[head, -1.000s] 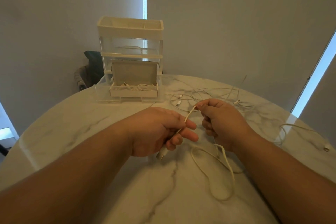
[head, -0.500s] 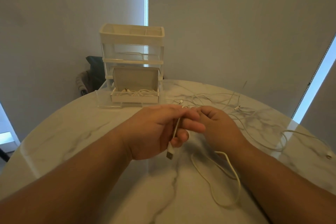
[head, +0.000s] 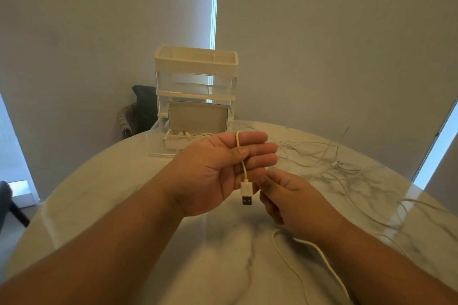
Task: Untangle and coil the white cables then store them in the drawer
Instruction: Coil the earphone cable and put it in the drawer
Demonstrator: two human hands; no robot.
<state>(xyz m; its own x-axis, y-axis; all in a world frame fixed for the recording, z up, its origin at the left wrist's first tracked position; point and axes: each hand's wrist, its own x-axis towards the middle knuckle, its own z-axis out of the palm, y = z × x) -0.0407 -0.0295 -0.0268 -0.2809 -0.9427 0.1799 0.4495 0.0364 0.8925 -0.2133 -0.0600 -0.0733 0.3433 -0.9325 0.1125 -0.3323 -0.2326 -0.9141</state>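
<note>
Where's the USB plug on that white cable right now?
The USB plug hangs mid-frame in the head view, below the left hand, with the right hand just beside it.

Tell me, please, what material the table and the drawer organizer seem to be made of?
The table looks like polished marble or an imitation: pale, grey-veined, reflecting the window. The drawer organizer seems to be plastic: clear glossy walls, opaque cream-white frames and top tray.
</note>
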